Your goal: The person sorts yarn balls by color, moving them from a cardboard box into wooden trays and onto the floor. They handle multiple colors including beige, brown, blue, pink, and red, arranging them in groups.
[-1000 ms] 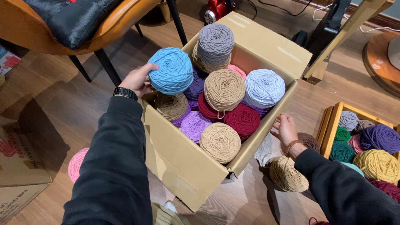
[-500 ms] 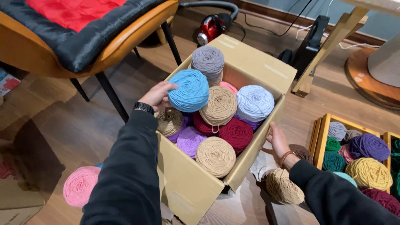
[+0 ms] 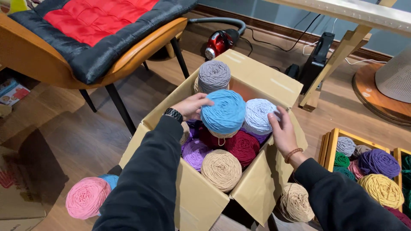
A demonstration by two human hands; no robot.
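Down over an open brown cardboard box (image 3: 201,201) packed with balls of yarn, both of the person's hands are at work among the top layer. Left hand (image 3: 191,107), in a black sleeve with a dark watch at the wrist, has its fingers curled against the left side of a round sky-blue ball of yarn (image 3: 223,112), which sits highest in the middle of the box, resting on the balls beneath it. Right hand (image 3: 282,132), with a brown bead bracelet at the wrist, is spread, its fingers lying against the right side of a pale lilac-blue ball of yarn (image 3: 259,115) just beside the blue one and close to the box's right wall. Whether either hand truly grips its ball or only touches it cannot be told. Behind the blue ball stands a grey ball of yarn (image 3: 213,75) at the far end of the box; in front lie a dark red ball (image 3: 243,146), a light purple ball (image 3: 196,153) and a beige ball (image 3: 221,170). On the wooden floor to the left of the box rests a pink ball of yarn (image 3: 87,197), and to the right a wooden crate (image 3: 332,145) holds more coloured balls. An orange chair with a black and red cushion (image 3: 92,36) stands at upper left.
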